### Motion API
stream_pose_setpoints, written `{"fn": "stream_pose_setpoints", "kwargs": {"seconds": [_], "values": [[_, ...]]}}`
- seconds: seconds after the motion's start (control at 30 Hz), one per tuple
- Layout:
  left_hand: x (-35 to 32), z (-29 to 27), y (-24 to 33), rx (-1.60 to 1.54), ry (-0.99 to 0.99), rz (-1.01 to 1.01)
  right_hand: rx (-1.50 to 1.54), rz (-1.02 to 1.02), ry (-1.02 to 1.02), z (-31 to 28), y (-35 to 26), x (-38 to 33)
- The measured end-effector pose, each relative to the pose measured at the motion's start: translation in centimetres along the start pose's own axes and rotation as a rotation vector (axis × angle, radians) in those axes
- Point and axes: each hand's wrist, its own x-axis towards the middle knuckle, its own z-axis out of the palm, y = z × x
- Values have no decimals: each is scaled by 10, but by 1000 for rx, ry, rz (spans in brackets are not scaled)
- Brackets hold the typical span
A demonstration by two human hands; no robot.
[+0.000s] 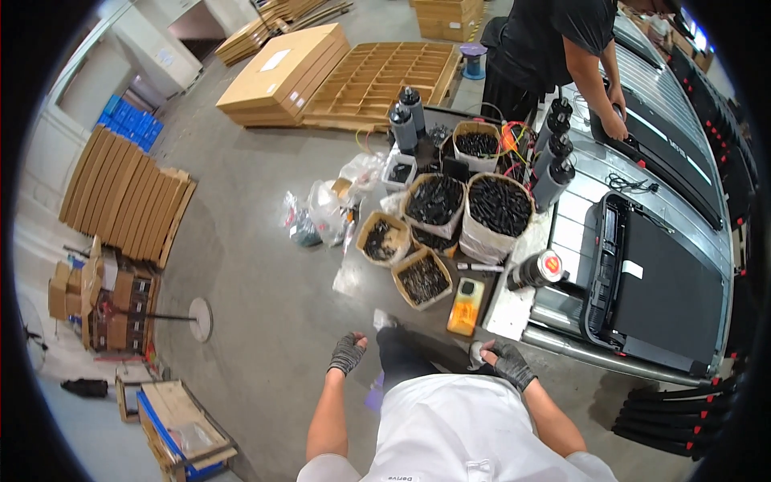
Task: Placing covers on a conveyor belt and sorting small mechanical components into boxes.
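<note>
My left hand (pixel 348 353), in a grey fingerless glove, hangs in front of me over the floor, left of the worktable. Its fingers are curled in and nothing shows in them. My right hand (pixel 511 363), gloved the same way, is by the table's near edge, its fingers loosely bent and apart, with nothing seen in it. Closest to it on the table lies a phone in an orange and yellow case (pixel 466 307). Beyond are cartons of small dark parts (pixel 422 278), larger cartons of black pieces (pixel 499 206), a marker (pixel 480 267) and a dark cylindrical container (pixel 536 270).
On the right, a roller conveyor (pixel 554 321) carries a black treadmill-like unit (pixel 666 281). A co-worker (pixel 554 48) handles another unit farther along. Dark grey bottles (pixel 554 181) stand beside it. Cardboard stacks (pixel 120 197) and a round-based stand (pixel 201 319) are on the left.
</note>
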Motion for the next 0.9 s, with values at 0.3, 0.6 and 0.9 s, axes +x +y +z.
{"fn": "stream_pose_setpoints", "kwargs": {"seconds": [0.3,0.6,0.9], "values": [[187,-60,3,161,-27,176,-156,-175,-17,128,-219,171],[196,-52,33,98,12,447,-857,-84,380,68,-284,523],[197,-57,48,124,107,524,-1056,-246,560,64,-196,600]]}}
